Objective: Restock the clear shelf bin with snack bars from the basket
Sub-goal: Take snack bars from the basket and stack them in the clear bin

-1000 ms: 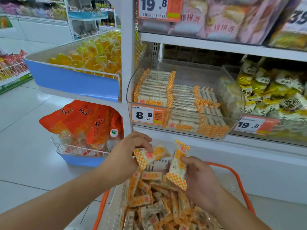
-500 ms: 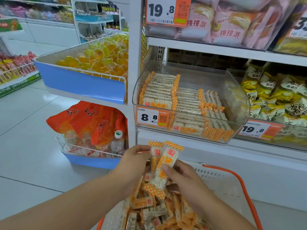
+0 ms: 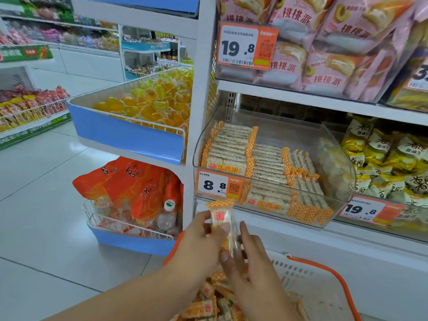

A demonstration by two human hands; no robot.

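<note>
My left hand grips a small stack of snack bars, white with orange checked ends, held upright just below the clear shelf bin. My right hand lies against the right side of the same bars, its thumb on their lower end and its fingers straight. The bin holds neat rows of the same bars on its left and middle; its right part is bare. Under my hands stands a white basket with an orange handle, and more loose bars lie in it.
A price tag reading 8.8 hangs on the bin's front. Left of the white shelf post are a blue bin of yellow jelly cups and a wire basket of orange packets. Yellow snack packs fill the neighbouring bin.
Both hands brought separate bars together into one stack and lifted it out of the basket toward the bin. The camera view has risen and moved closer to the shelf.
</note>
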